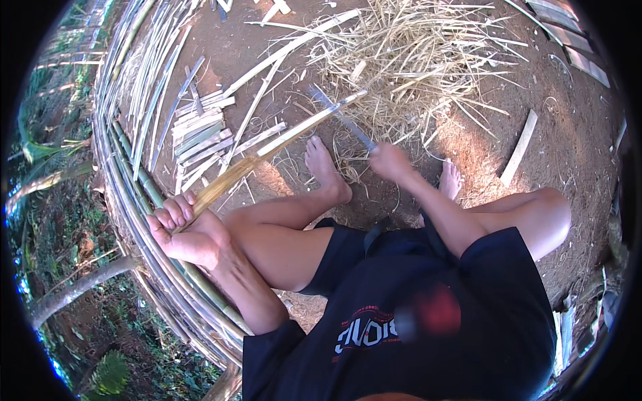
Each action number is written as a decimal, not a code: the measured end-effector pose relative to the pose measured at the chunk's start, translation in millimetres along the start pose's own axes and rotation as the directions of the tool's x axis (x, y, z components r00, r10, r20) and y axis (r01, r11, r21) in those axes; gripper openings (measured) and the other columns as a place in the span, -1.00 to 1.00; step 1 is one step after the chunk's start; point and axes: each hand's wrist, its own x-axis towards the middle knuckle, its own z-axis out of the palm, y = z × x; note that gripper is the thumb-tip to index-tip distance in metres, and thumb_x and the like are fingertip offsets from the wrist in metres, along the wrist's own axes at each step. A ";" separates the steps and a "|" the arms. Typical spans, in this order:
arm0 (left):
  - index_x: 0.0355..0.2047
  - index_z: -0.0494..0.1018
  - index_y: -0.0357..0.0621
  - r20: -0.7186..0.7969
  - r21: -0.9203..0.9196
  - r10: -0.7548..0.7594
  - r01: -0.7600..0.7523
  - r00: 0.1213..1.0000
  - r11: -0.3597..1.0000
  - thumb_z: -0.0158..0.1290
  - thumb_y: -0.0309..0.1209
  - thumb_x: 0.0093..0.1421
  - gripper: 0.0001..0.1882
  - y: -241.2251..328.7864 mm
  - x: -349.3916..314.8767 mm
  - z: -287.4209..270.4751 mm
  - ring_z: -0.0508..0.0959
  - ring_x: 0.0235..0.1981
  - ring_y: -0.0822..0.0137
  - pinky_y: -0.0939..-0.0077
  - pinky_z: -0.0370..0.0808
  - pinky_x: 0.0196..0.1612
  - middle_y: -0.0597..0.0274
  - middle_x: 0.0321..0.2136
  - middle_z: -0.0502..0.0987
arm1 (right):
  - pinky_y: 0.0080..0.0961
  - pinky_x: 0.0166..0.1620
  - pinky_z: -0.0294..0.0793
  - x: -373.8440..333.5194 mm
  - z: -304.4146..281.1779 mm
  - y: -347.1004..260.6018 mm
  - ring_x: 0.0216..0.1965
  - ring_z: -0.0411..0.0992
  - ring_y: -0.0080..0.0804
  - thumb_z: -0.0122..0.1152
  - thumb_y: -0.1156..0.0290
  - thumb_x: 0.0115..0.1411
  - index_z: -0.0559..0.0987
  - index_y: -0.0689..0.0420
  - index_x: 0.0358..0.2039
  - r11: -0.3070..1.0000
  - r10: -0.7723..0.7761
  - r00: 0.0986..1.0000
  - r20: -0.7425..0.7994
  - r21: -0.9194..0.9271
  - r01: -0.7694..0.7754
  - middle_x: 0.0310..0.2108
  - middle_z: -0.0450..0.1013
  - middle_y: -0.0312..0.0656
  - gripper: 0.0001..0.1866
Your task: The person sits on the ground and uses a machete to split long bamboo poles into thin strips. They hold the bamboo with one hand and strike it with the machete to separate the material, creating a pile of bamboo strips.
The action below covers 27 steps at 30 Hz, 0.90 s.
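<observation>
While the scene is underlaid by brown bare earth (568, 167), its left side is bordered by a bundle of long bamboo poles (134, 200). The upper middle is covered by a tangled heap of thin, pale shavings (408, 60). Between bundle and heap, a long split bamboo strip (234, 175) is held aslant, its near end in front of the poles and its paler far end over the heap's near edge. Beyond it, toward the poles, a stack of short split slats (200, 132) is laid on the ground. The strip is crossed near its far end by a knife (352, 123) with a blurred blade; whether contact is made cannot be told. The strip's near end is gripped by the left hand (190, 230), palm turned up and fingers curled around it. The knife's handle is enclosed by the right hand (392, 162), clenched above the ground near the bare feet (324, 167).
</observation>
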 end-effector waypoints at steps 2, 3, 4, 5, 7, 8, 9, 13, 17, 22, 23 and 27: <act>-0.67 0.14 0.09 0.036 0.033 0.011 -0.012 0.999 0.999 -0.23 -0.27 0.38 -0.59 0.5 -2.5 -3.8 0.03 -0.68 0.48 0.51 0.12 -0.45 0.44 -0.74 0.05 | -0.12 -0.30 0.51 20.6 -29.5 32.8 -0.41 0.55 -0.01 0.06 0.32 0.11 0.58 0.23 -0.36 0.992 0.083 0.994 0.071 -0.096 -0.076 -0.47 0.54 0.11 -0.75; -0.67 0.13 0.11 0.051 0.001 -0.014 0.013 0.999 1.000 -0.25 -0.28 0.39 -0.59 2.3 -2.3 -6.9 0.04 -0.68 0.48 0.52 0.13 -0.46 0.45 -0.74 0.05 | -0.10 -0.27 0.50 13.6 -35.8 14.6 -0.41 0.54 0.01 0.06 0.32 0.10 0.58 0.22 -0.38 0.988 0.010 0.990 0.144 -0.157 0.013 -0.48 0.52 0.13 -0.76; -0.67 0.12 0.12 0.055 0.053 0.003 -0.006 0.998 0.999 -0.27 -0.29 0.39 -0.59 3.9 -2.2 -7.5 0.04 -0.68 0.49 0.52 0.15 -0.45 0.47 -0.74 0.05 | -0.08 -0.27 0.51 1.2 -30.4 -2.3 -0.42 0.53 0.06 0.06 0.36 0.05 0.59 0.22 -0.39 0.967 -0.206 0.970 0.131 -0.127 0.223 -0.53 0.51 0.11 -0.78; -0.67 0.11 0.11 0.063 0.040 -0.010 0.007 0.998 0.999 -0.27 -0.30 0.39 -0.59 6.3 -3.5 -10.5 0.03 -0.68 0.49 0.52 0.15 -0.44 0.46 -0.74 0.05 | -0.05 -0.28 0.50 -15.3 -21.1 -23.9 -0.45 0.51 0.07 0.07 0.35 0.03 0.58 0.19 -0.38 0.953 -0.303 0.953 0.021 0.002 0.303 -0.55 0.49 0.11 -0.78; -0.67 0.10 0.08 0.019 0.018 0.000 -0.001 1.000 1.000 -0.26 -0.31 0.39 -0.59 4.0 -4.1 -1.6 0.01 -0.68 0.48 0.50 0.17 -0.41 0.45 -0.73 0.03 | -0.09 -0.29 0.50 -21.6 -13.1 -35.4 -0.44 0.51 0.03 0.06 0.36 0.06 0.56 0.20 -0.34 0.937 -0.348 0.934 0.087 -0.008 0.350 -0.53 0.49 0.12 -0.78; -0.67 0.10 0.08 0.034 -0.006 -0.019 0.019 0.999 1.000 -0.26 -0.31 0.39 -0.59 0.7 -3.3 -3.2 0.02 -0.68 0.48 0.49 0.17 -0.41 0.44 -0.73 0.03 | -0.11 -0.30 0.50 -17.2 -7.8 -28.3 -0.45 0.51 0.01 0.07 0.35 0.08 0.55 0.20 -0.30 0.927 -0.366 0.925 0.106 -0.051 0.372 -0.54 0.48 0.11 -0.77; -0.67 0.10 0.07 0.055 -0.020 -0.041 0.042 0.998 0.999 -0.26 -0.31 0.39 -0.59 4.3 0.8 -7.0 0.02 -0.67 0.47 0.48 0.17 -0.41 0.44 -0.73 0.03 | -0.11 -0.29 0.50 -4.6 2.7 -7.9 -0.44 0.51 -0.01 0.07 0.36 0.09 0.55 0.22 -0.29 0.980 -0.197 0.976 0.095 -0.021 0.200 -0.53 0.49 0.10 -0.76; -0.69 0.07 0.06 0.074 0.002 -0.048 0.048 0.996 0.999 -0.29 -0.37 0.37 -0.59 2.3 10.3 10.2 0.04 -0.67 0.44 0.43 0.17 -0.41 0.40 -0.74 0.02 | -0.18 -0.24 0.55 53.1 -28.0 48.2 -0.39 0.54 -0.09 0.03 0.38 0.12 0.57 0.20 -0.24 0.988 0.140 0.985 0.103 -0.074 -0.133 -0.45 0.53 0.03 -0.75; -0.69 0.07 0.05 0.051 -0.024 -0.090 0.091 0.995 0.996 -0.31 -0.39 0.36 -0.59 4.7 15.4 8.3 0.06 -0.66 0.42 0.41 0.17 -0.39 0.37 -0.73 0.03 | -0.21 -0.18 0.56 39.1 -27.9 -15.1 -0.35 0.56 -0.09 0.05 0.38 0.13 0.60 0.12 -0.23 0.986 -0.124 0.975 0.187 -0.090 0.142 -0.39 0.55 0.06 -0.76; -0.69 0.04 0.06 0.122 -0.005 -0.126 0.128 0.984 0.992 -0.33 -0.40 0.36 -0.60 4.4 24.1 7.3 0.06 -0.64 0.42 0.42 0.16 -0.36 0.38 -0.71 0.02 | -0.14 -0.15 0.53 83.5 -18.4 82.2 -0.30 0.56 0.01 0.05 0.33 0.13 0.58 0.23 -0.21 0.981 0.131 0.991 -0.019 -0.140 -0.132 -0.36 0.55 0.12 -0.70; -0.68 0.04 0.05 0.098 0.002 -0.111 0.111 0.989 0.994 -0.33 -0.40 0.36 -0.60 2.9 23.3 10.6 0.05 -0.63 0.42 0.41 0.15 -0.37 0.38 -0.70 0.01 | -0.14 -0.14 0.53 93.7 -19.6 83.1 -0.30 0.56 0.01 0.05 0.32 0.13 0.58 0.22 -0.21 0.979 0.169 0.985 0.037 -0.121 -0.164 -0.35 0.55 0.12 -0.70; -0.68 0.03 0.04 -0.041 -0.024 -0.100 0.099 0.994 0.995 -0.35 -0.42 0.36 -0.60 4.8 21.2 -2.5 0.01 -0.63 0.41 0.37 0.13 -0.38 0.38 -0.71 0.00 | -0.16 -0.12 0.53 76.7 -19.7 38.7 -0.30 0.56 0.00 0.06 0.32 0.15 0.58 0.22 -0.21 0.991 0.053 0.995 0.088 -0.129 -0.042 -0.34 0.55 0.11 -0.71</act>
